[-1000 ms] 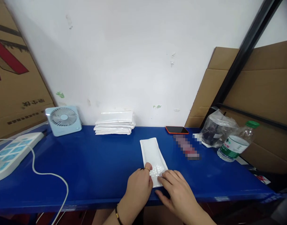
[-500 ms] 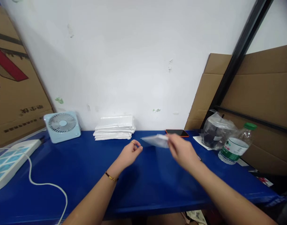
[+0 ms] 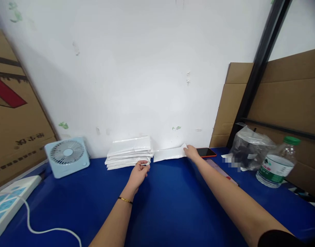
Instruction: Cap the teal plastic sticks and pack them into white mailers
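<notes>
A flat white packet [image 3: 170, 154] lies on the blue table against the wall. My right hand [image 3: 191, 152] grips its right end between thumb and fingers. Just left of it is a stack of similar white packets [image 3: 130, 149], somewhat unevenly piled. My left hand [image 3: 140, 172] is closed in a pinch at the front right corner of that stack. Something small and pale shows at its fingertips, too small to name, and I cannot tell whether the hand touches the stack.
A light blue fan [image 3: 68, 154] and a white power strip [image 3: 14, 202] with its cable are on the left. An orange-edged phone [image 3: 207, 152], a second phone [image 3: 220, 170], a bagged dark cup [image 3: 246, 151] and a water bottle [image 3: 276, 164] stand or lie on the right.
My right hand has brought the white packet from mid-air back to the table by the wall, right of the stack. My left hand is now nearer the stack. The view has shifted slightly.
</notes>
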Demonstrator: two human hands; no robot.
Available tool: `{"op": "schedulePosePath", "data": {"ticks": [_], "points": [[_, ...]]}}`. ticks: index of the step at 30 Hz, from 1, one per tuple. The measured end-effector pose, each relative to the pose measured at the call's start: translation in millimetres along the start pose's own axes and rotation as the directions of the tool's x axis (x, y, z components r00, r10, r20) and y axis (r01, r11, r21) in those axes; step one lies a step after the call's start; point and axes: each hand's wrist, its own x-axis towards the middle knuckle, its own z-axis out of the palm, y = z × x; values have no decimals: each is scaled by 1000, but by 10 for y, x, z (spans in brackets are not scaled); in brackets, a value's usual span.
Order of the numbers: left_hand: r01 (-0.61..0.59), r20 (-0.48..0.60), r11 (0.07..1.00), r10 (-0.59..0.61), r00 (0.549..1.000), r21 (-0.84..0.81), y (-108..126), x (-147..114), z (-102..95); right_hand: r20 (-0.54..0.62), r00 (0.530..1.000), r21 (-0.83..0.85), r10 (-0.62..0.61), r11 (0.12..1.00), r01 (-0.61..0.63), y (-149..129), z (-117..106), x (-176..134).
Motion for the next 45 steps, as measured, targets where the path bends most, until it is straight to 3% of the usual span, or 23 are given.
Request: {"op": "schedulePosePath", "data": {"ticks": [3,5,8,10,13,17,19,22,24,26,29,31,34,35,36,39,40,41,43,45], "points": [[44,-41,995,-48,998,-85,12,12,-12,10,988,-65,-154,986,154,-285,321,-53],[89,-49,981,-99,994,-171,23,13,-28,80,973,-82,-216,971,223,-538,613,-72],[159,-25,922,-179,984,-353,59,6,-70,134,972,-100,-192,973,206,-878,1040,-74],[182,-5,854,-211,977,-487,101,1,-111,141,974,-107,-180,975,196,-1024,1212,-77],[191,14,723,-244,970,-664,172,10,-174,116,963,-90,-242,963,253,-1105,1248,-133],[169,37,551,-242,969,-817,191,78,-230,97,867,-2,-488,871,491,-1053,1140,-295],[183,65,504,-243,968,-844,147,129,-255,122,856,23,-502,864,503,-1013,1138,-362],[230,108,456,-277,955,-860,44,204,-307,166,887,33,-431,901,432,-991,1196,-423],[225,98,440,-292,951,-870,-14,239,-344,143,872,41,-467,884,466,-1009,1223,-464],[223,83,445,-314,946,-867,-44,253,-372,109,814,34,-571,821,571,-1037,1210,-523],[211,71,443,-312,947,-871,-33,225,-392,128,690,19,-713,697,717,-1061,1118,-649],[160,51,436,-252,966,-886,-6,181,-396,202,602,42,-772,621,782,-1059,1031,-743],[65,-5,441,-157,988,-895,25,115,-399,358,417,147,-836,491,859,-1037,922,-846],[52,-21,442,-158,987,-895,26,101,-398,365,409,166,-836,490,855,-1025,904,-859],[51,-30,441,-175,984,-896,23,92,-397,336,458,158,-823,529,834,-1013,898,-859],[66,-31,412,-223,974,-909,-5,91,-390,183,747,75,-640,766,638,-975,953,-802],[65,-27,400,-220,975,-914,-16,96,-390,204,801,74,-563,825,561,-969,990,-773],[64,-22,390,-212,977,-918,-26,104,-390,259,823,85,-506,861,502,-970,1032,-744],[62,-21,377,-212,977,-924,-45,122,-396,374,808,129,-455,888,441,-1005,1123,-683],[64,-26,377,-229,973,-924,-61,141,-406,384,809,161,-444,895,415,-1081,1215,-601]]}}
